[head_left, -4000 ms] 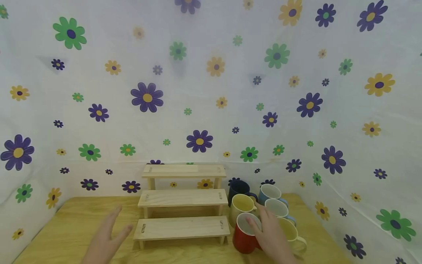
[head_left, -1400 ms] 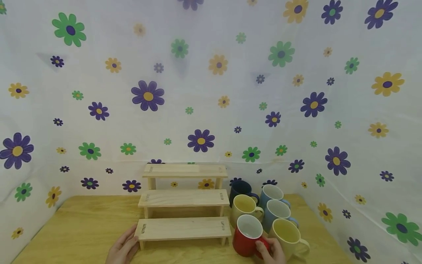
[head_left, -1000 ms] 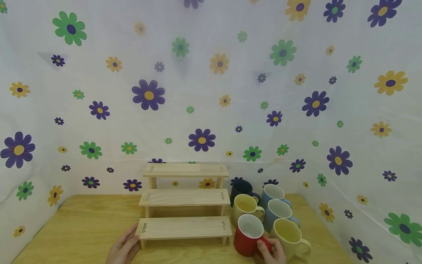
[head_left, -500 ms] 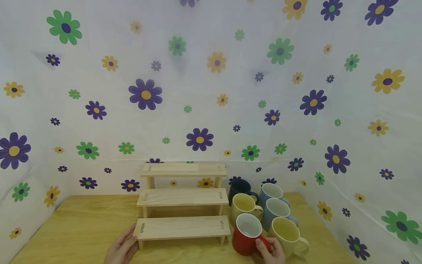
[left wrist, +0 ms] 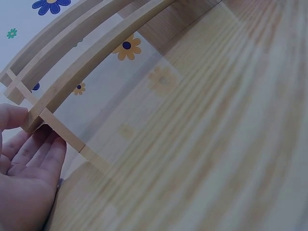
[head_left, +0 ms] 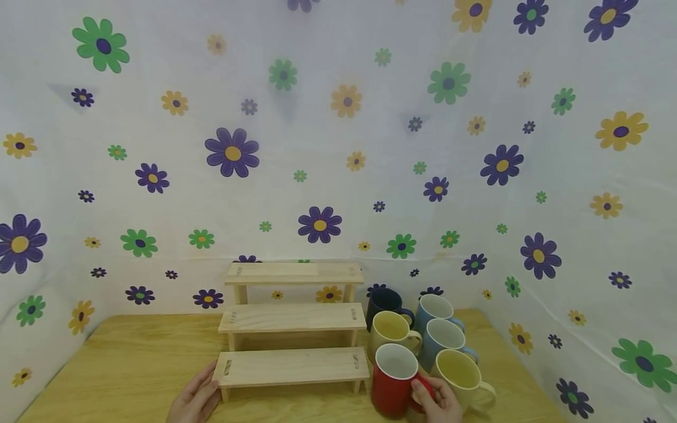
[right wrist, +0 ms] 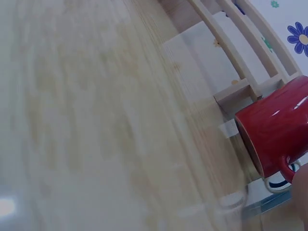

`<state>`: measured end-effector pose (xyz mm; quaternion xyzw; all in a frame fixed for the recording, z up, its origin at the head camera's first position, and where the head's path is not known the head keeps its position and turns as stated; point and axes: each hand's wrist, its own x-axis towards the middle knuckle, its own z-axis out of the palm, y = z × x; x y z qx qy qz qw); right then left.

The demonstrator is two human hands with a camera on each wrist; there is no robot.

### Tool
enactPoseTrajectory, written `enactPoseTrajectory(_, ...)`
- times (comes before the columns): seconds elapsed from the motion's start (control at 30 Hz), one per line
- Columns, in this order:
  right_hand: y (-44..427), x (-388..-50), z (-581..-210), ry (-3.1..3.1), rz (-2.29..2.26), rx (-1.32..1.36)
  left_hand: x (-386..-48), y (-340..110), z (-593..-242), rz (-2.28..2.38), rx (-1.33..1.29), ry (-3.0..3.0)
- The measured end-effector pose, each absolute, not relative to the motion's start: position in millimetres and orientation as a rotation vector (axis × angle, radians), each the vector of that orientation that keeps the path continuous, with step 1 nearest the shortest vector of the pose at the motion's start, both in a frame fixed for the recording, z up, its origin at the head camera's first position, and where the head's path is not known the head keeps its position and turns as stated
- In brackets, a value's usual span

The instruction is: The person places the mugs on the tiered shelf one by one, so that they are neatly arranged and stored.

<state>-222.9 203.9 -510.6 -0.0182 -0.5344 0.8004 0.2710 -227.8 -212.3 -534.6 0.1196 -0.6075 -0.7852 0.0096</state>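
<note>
My right hand [head_left: 438,400] pinches the handle of a red mug [head_left: 391,390] with a white inside, right of the step shelf's front end. In the right wrist view the red mug [right wrist: 276,127] shows its base edge and seems slightly off the table. At the other end, my left hand [head_left: 194,395] holds the left edge of the lowest tier of a three-tier wooden step shelf [head_left: 293,367]. The left wrist view has the thumb of that hand [left wrist: 33,168] at the tier's upper side and the fingers beneath. Nothing stands on the tiers.
Behind and beside the red mug stand a cream mug [head_left: 390,343], a dark blue mug [head_left: 378,314], two light blue mugs [head_left: 436,343] and another pale yellow mug [head_left: 460,385]. Flower-printed cloth [head_left: 317,147] encloses the wooden table [head_left: 121,364] at the back and sides.
Both hands first hovered open; the left has since taken hold of the shelf's edge, the right the red mug's handle. Lately the red mug has shifted slightly toward me.
</note>
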Motion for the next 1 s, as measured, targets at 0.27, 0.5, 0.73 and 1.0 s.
enactPoseTrajectory(0.27,199.5,-221.3,-483.4,-1.575,2.117,-0.204,-228.1,-211.6,-534.0,-2.47,0.348,-1.879)
enactPoseTrajectory(0.5,193.2,-222.9,-463.1,-1.561,2.112,-0.181,-229.1,-211.9,-536.9,-2.469,0.369,-1.853)
enactPoseTrajectory(0.73,183.2,-224.2,-442.2,-1.557,2.145,-0.089,-228.0,-211.1,-539.7,-2.478,0.39,-1.777)
enactPoseTrajectory(1.0,166.3,-230.9,-418.4,-1.642,2.249,-0.094,-228.1,-210.8,-538.6,-2.482,0.374,-1.776)
